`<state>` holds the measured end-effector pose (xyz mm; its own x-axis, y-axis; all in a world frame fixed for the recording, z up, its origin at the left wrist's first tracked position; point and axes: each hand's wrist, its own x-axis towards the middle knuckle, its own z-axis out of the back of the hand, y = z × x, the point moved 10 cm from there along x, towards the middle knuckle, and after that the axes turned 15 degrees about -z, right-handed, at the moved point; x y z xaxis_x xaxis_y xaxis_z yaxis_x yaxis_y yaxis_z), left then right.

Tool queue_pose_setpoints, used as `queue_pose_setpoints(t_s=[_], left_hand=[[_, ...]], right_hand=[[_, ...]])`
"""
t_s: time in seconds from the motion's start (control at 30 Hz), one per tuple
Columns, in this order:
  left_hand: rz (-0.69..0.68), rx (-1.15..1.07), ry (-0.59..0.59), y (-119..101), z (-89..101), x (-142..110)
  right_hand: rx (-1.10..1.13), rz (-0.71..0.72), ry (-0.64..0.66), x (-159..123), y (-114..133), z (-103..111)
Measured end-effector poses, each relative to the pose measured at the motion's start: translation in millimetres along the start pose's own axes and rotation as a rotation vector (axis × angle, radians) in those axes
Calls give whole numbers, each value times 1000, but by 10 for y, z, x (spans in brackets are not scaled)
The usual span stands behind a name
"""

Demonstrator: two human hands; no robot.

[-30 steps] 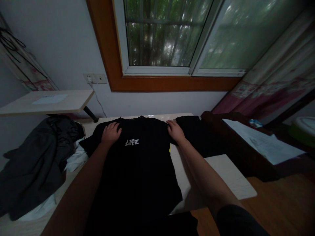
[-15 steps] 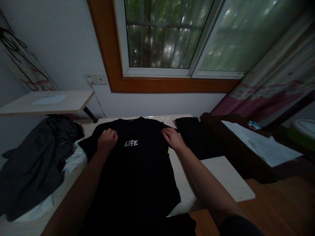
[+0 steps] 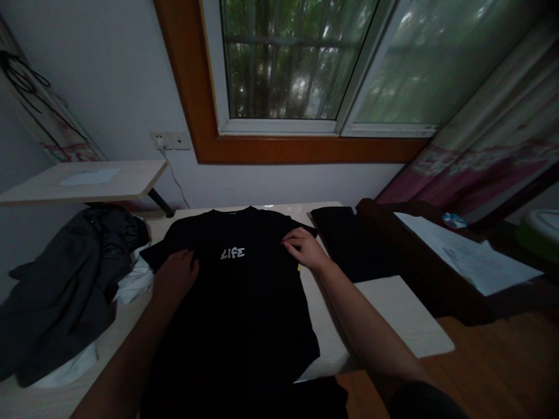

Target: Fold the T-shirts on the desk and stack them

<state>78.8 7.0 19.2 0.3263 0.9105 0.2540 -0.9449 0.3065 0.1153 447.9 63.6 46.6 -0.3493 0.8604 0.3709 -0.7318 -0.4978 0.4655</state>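
Observation:
A black T-shirt (image 3: 244, 314) with white lettering on its chest lies spread on the light table, collar at the far side. My left hand (image 3: 177, 273) is over its left side, below the left sleeve, fingers loosely bent and slightly apart. Near the right sleeve, my right hand (image 3: 304, 247) rests at the shirt's edge with its fingers stretched out. No cloth shows gripped in either hand. The shirt's lower end blends into dark fabric at the bottom of the view.
On the left, a dark grey garment (image 3: 65, 279) is heaped over white cloth (image 3: 135, 282), beneath a raised shelf (image 3: 144, 177). Folded black cloth (image 3: 345, 233) lies at the right, beside a dark brown piece of furniture (image 3: 384, 215) bearing a white sheet (image 3: 463, 256). A window stands behind.
My left hand has moved down and left from the chest area, its fingers loosening. The right hand has shifted slightly left, and the shirt lies nearly as before.

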Motion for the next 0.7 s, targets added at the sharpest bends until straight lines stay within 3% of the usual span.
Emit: queue_pose_setpoints(t_s=[0.17,0.7], left_hand=[[-7,-32,6,34,-134,103],[-10,38,-73,182,-310,406]], right_hand=[[-111,8,87,3,73,-83],[-268,-70,54,20,-90,-110]])
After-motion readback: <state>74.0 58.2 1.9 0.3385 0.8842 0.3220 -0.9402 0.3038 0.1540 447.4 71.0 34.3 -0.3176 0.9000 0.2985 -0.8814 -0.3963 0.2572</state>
